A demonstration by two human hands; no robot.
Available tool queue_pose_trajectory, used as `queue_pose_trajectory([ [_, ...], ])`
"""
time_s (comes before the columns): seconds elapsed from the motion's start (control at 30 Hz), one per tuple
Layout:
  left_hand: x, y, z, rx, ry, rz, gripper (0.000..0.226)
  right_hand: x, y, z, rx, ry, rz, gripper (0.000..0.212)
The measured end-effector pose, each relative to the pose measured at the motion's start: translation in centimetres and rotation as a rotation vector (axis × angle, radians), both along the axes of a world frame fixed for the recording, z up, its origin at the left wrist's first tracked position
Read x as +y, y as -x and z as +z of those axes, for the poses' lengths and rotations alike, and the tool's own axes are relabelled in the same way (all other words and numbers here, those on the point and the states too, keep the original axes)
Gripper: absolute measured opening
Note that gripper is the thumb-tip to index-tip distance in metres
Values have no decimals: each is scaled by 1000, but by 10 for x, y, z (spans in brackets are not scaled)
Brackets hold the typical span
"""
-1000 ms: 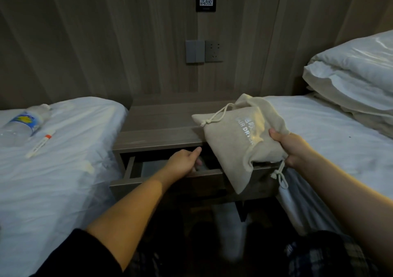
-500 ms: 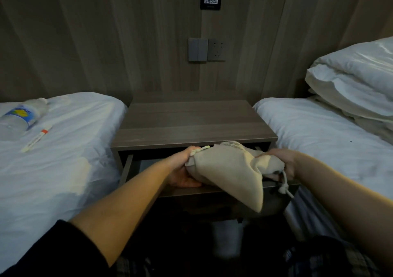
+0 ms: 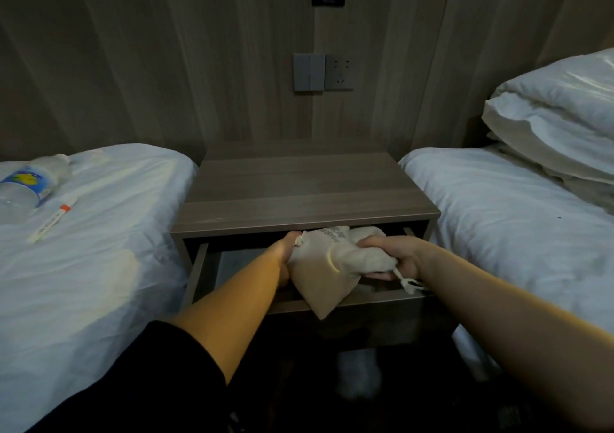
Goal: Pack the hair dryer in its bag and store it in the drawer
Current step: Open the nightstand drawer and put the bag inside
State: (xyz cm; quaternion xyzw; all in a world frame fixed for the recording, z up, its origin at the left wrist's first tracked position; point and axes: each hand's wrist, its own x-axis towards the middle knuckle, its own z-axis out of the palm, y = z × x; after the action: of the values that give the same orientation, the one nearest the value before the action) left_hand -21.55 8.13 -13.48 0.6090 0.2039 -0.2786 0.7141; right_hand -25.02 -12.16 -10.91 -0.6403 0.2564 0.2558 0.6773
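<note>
Bag sits half over the open drawer, its far end under the lip of the nightstand and its near corner hanging past the drawer front, so it looks to be going in end first because the gap under the top is low. The left hand has its fingers closed on the bag's tied left end, likely to steer it into the drawer. The right hand is clamped over the bag's right end, where the cord dangles out, probably bunching the cloth so it clears the opening. The hair dryer itself is not visible; I judge it is inside, since the bag looks full.

By count: one bag, one open drawer, one nightstand, two hands. There are two beds, one on the left and one on the right. The left bed carries one water bottle and one pen-like stick just beside it. The right bed has a stack of pillows, number unclear. The far wall holds one switch plate beside one socket.
</note>
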Motion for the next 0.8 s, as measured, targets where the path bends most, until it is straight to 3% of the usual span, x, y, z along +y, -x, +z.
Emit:
queue_pose_trajectory([
  [0.2,10,-6,-3,-54,-97,-40,49,-1,-16,-9,-116,-196,314,36],
  [0.27,12,-6,-5,-32,-102,-74,45,-1,-21,-13,-119,-62,417,37],
  [0.37,13,-6,-11,-18,-180,-115,53,5,-20,-24,-144,320,549,62],
  [0.5,7,-5,-14,-56,-221,-126,56,13,-14,-34,-260,507,558,67],
  [0.53,7,-6,-16,-80,-211,-100,62,12,-14,-36,-293,553,570,72],
  [0.6,7,-12,-24,-151,-215,-46,97,8,-16,-37,-340,677,648,81],
  [0.67,8,-18,-33,-216,-307,-57,117,5,-18,-40,-313,804,759,85],
  [0.8,12,-13,-30,-307,-589,-169,110,6,-15,-43,-285,981,889,76],
])
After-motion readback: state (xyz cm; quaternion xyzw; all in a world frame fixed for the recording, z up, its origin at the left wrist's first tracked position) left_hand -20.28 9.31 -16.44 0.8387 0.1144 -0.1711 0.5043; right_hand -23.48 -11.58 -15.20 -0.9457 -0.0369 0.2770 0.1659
